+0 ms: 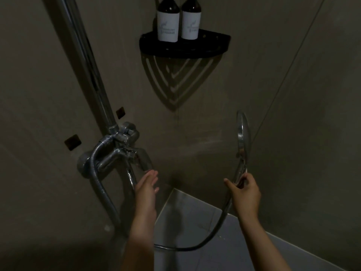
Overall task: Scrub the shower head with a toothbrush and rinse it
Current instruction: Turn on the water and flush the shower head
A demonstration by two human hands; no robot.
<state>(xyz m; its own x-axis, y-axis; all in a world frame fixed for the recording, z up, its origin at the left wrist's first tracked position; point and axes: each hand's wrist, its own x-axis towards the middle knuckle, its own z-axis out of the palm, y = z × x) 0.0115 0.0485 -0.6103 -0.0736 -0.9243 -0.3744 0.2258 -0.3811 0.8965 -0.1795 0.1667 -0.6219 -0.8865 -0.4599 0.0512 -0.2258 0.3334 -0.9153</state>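
- Your right hand (244, 192) grasps the shower head (243, 132) low on its handle, fingers curled round it and thumb sticking out to the left.
- The shower head is held upright in the air, near the right-hand wall and below the right end of the corner shelf (183, 45). It shows edge-on, so the nozzle face is not visible.
- The hose (214, 227) hangs in a loop from the handle, running down and left behind your left forearm.
- Your left hand (146, 182) is released, fingers straight and holding nothing. Its fingertips are just under the tap lever (144, 159) on the mixer (117, 151); too dim to tell whether they touch it.
- No toothbrush is in view and no spray can be made out, though the light is poor.
- Step in hand, as a judgement: this looks like the rinse end, with the left hand going for the water control, not scrubbing.
- Next move calls for:
  - getting the left fingers onto the lever and working it gently
  - turning the nozzle face away from you, towards the wall or floor
  - a firm right-hand grip, since the hose may kick when pressure changes
- Two bottles (178, 20) stand on the shelf at its back, touching or nearly so, well apart from both hands.
- The riser pipe (88, 65) runs up from the mixer along the left wall.
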